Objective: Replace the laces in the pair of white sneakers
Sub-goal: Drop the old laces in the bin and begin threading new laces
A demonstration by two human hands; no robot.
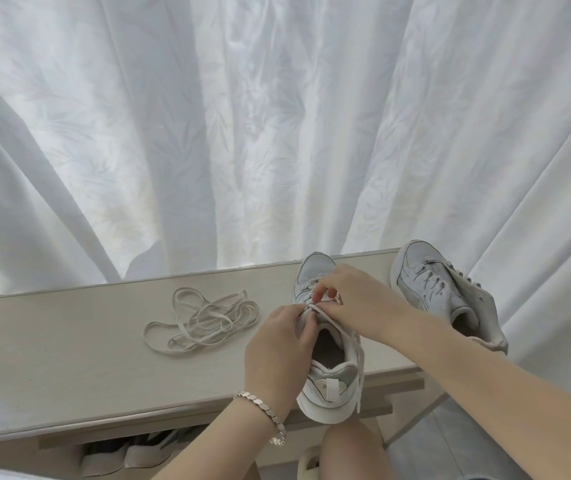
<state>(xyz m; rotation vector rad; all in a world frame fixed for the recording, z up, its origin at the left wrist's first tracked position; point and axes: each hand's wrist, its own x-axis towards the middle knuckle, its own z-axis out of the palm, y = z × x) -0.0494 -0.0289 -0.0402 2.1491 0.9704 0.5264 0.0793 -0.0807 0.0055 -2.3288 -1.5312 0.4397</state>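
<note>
- I see a white sneaker (pixel 325 389) standing upright on a pale counter (pixel 69 341), its toe pointing away and its heel hanging over the near edge.
- My left hand (pixel 277 344) grips the sneaker's upper beside the tongue, fingers curled; a silver bracelet (pixel 263 410) sits on that wrist.
- My right hand (pixel 350 296) reaches over the eyelets and pinches a white lace (pixel 360 372), whose loose end trails down the shoe's right side past the heel.
- The two hands nearly touch above the shoe's opening.
- A second sneaker (pixel 422 282), laced, lies tilted at the counter's right end.
- A tangle of spare laces (pixel 204 317) lies on the counter, left of the hands.
- A white curtain (pixel 277 116) hangs behind.
- More shoes (pixel 131 453) sit on a shelf below.
</note>
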